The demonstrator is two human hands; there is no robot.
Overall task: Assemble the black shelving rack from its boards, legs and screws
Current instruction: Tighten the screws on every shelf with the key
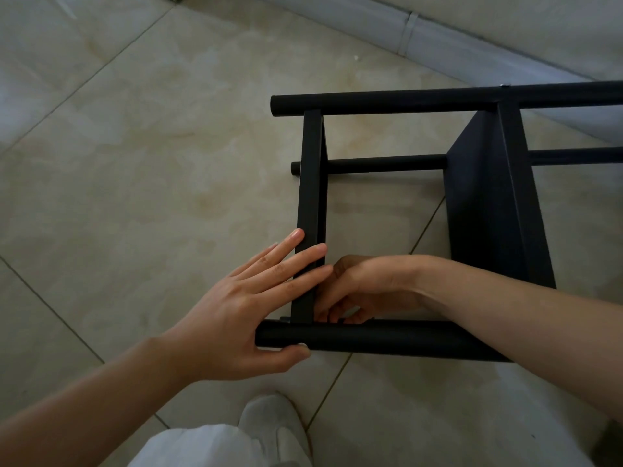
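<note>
The black rack lies on its side on the tiled floor. Its near round leg (387, 338) runs left to right in front of me, and the far leg (438, 101) lies parallel to it. A narrow end board (312, 183) stands on edge between them, and a second board (488, 203) stands further right. My left hand (242, 308) presses flat against the end board's near end, thumb under the near leg's tip. My right hand (364, 288) reaches inside the frame, fingers curled at the joint of board and near leg. Whatever they pinch is hidden.
A third round leg (387, 165) lies lower inside the frame. A grey skirting (404, 32) runs along the wall at the back. My pale trouser knee and shoe (269, 426) sit just below the near leg. Beige floor tiles spread to the left.
</note>
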